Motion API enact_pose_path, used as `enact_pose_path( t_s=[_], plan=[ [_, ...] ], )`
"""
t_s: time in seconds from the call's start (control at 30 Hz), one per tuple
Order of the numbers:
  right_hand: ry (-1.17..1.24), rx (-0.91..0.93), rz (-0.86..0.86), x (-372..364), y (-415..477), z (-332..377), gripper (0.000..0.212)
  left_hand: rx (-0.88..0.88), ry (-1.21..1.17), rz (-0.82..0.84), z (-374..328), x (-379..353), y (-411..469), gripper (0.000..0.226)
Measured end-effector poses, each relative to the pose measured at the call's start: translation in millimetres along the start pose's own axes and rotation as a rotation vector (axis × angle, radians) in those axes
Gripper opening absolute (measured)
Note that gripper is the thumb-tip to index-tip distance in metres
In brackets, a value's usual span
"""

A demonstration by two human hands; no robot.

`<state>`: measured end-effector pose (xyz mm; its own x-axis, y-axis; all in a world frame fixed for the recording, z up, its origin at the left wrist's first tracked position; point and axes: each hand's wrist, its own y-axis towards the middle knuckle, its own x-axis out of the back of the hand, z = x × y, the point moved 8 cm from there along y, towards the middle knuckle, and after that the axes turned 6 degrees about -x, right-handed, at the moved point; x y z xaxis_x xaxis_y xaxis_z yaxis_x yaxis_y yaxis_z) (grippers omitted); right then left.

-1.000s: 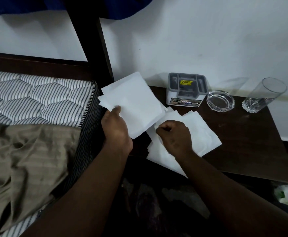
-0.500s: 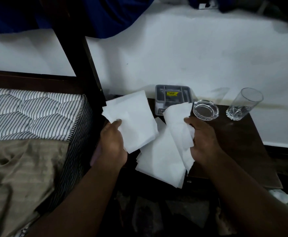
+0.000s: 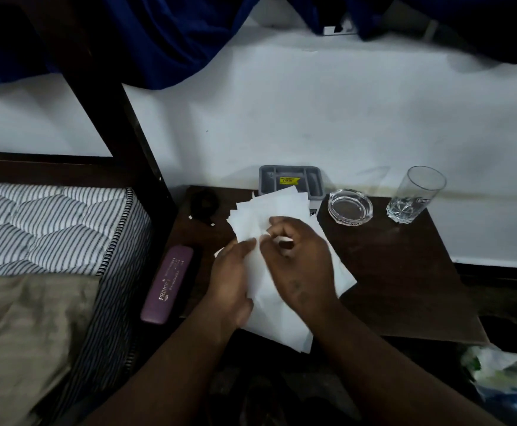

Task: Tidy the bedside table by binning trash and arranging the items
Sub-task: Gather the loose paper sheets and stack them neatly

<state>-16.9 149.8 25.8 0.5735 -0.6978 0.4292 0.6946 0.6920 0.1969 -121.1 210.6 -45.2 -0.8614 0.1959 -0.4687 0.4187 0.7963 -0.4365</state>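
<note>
Two hands, one sheaf of paper

Half a second ago the hands were apart, each with its own paper. Now the left hand (image 3: 231, 281) grips the white sheets (image 3: 281, 327) from below, thumb on top, and the right hand (image 3: 303, 265) pinches another onto them, fingers curled, just above the bedside table (image 3: 404, 272). So the gathering looks nearly done, with squaring up next. A purple case (image 3: 168, 284) now shows at the table's left edge, and beyond stand the glass ashtray (image 3: 350, 206), grey organiser (image 3: 291, 176) and tumbler (image 3: 413, 195).

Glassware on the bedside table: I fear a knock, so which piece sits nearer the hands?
The low round ashtray, just right of the grey organiser. The tall tumbler stands farther right, beyond it.
</note>
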Motion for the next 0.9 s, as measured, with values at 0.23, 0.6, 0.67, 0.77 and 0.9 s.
enact_pose_path(
  t_s=[0.23, 0.6, 0.67, 0.77, 0.9],
  plan=[
    [-0.3, 0.121, 0.036, -16, -9, 12, 0.036, 0.004, -0.075, 0.113, -3, -8, -3, 0.058],
    [0.344, -0.304, -0.214, 64, 41, -50, 0.011, -0.028, -0.12, 0.048, -18, 15, 6, 0.033],
    [0.452, -0.644, -0.161, 76, 42, -88, 0.003, 0.012, -0.148, 0.073, -21, 15, 4, 0.034],
    [0.522, -1.034, 0.173, 54, 19, -123, 0.054, 0.07, -0.193, 0.153, -23, 10, 1, 0.04],
    [0.669, -1.137, 0.399, 25, -2, -122, 0.062, 0.081, -0.234, 0.202, -27, 3, -1, 0.035]
  ],
)
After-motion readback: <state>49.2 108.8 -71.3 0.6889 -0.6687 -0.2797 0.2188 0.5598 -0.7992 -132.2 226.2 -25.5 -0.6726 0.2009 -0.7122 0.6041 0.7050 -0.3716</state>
